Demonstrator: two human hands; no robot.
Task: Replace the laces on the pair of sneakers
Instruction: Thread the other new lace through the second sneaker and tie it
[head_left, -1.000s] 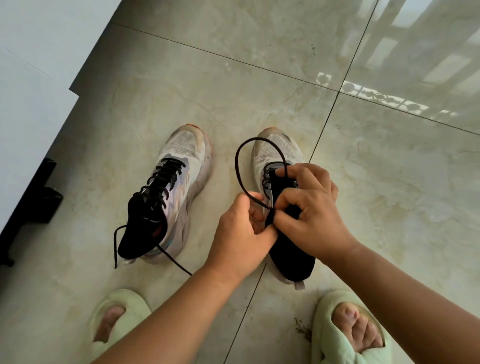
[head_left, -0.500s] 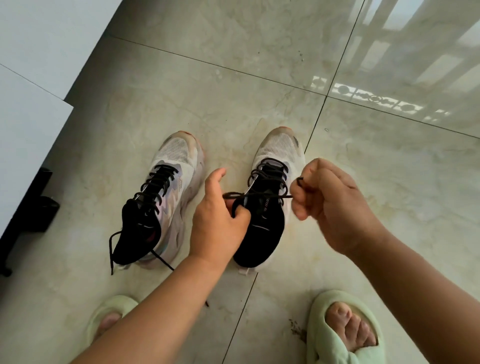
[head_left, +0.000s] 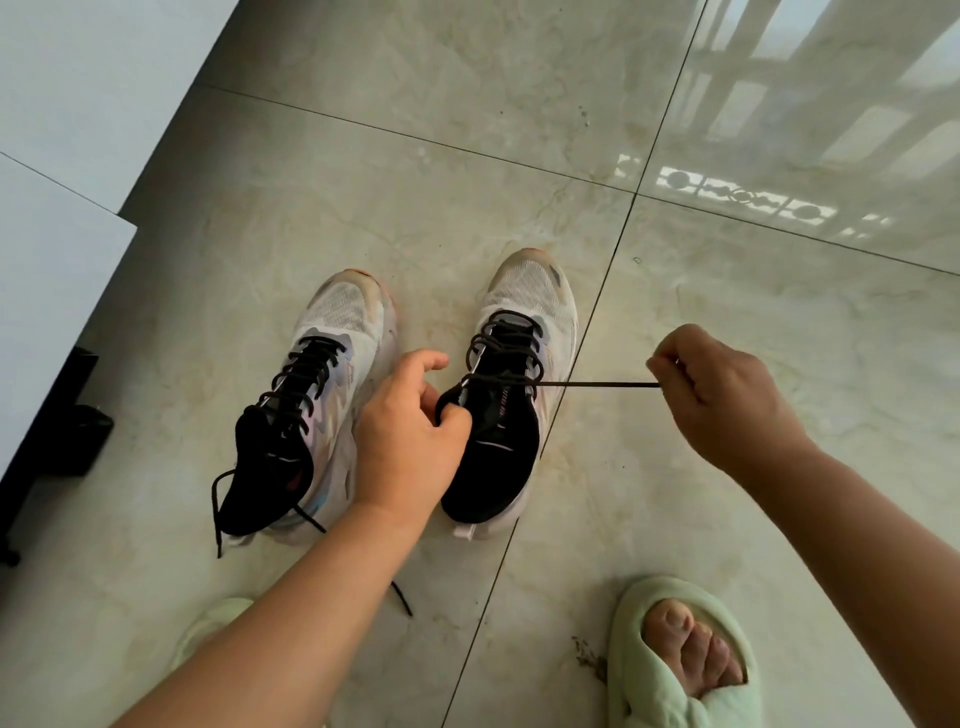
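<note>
Now my right hand (head_left: 727, 400) has drawn the black lace (head_left: 597, 384) out taut to the right of the right sneaker (head_left: 509, 415), pinching its end, where a moment ago both hands were bunched over the tongue. My left hand (head_left: 410, 431) grips the lace's other part at that sneaker's left edge. I reckon this row is being pulled snug. Left of it, the other sneaker (head_left: 306, 410) sits laced, ends loose.

Glossy marbled floor tiles (head_left: 363, 218), mesh-cloth sneakers (head_left: 530, 291), fuzzy slipper (head_left: 639, 670)
</note>
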